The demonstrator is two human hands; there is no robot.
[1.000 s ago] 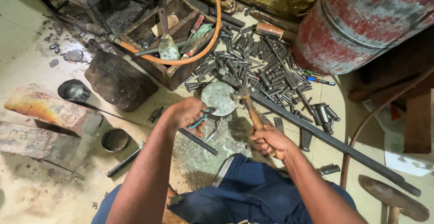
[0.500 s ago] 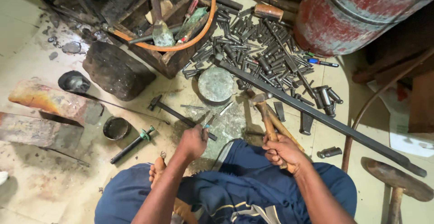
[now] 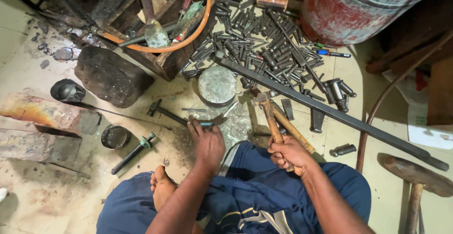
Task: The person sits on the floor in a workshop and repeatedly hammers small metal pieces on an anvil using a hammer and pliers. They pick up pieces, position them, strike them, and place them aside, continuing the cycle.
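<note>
My left hand (image 3: pixel 207 143) grips a pair of thin metal tongs (image 3: pixel 211 120) whose tips lie on the floor just below a round steel block (image 3: pixel 217 85). Whether the tongs hold anything is too small to tell. My right hand (image 3: pixel 287 154) is closed on the wooden handle of a hammer (image 3: pixel 270 117), whose head rests low beside the block's right edge. A second wooden handle (image 3: pixel 295 130) lies next to it. I sit on the floor in blue trousers, with a bare foot (image 3: pixel 163 187) under my left arm.
A long steel bar (image 3: pixel 339 116) runs diagonally to the right. Several punches and chisels (image 3: pixel 264 45) are piled behind it, near a red cylinder (image 3: pixel 363 3). A wooden box (image 3: pixel 160 59) with an orange hose, a dark block (image 3: pixel 111 76), a small hammer (image 3: pixel 163 111) and a mallet (image 3: pixel 415 172) surround me.
My left hand has drawn back with the tongs from the round block toward my body. The hammer has come down from over the block and rests lower to its right.
</note>
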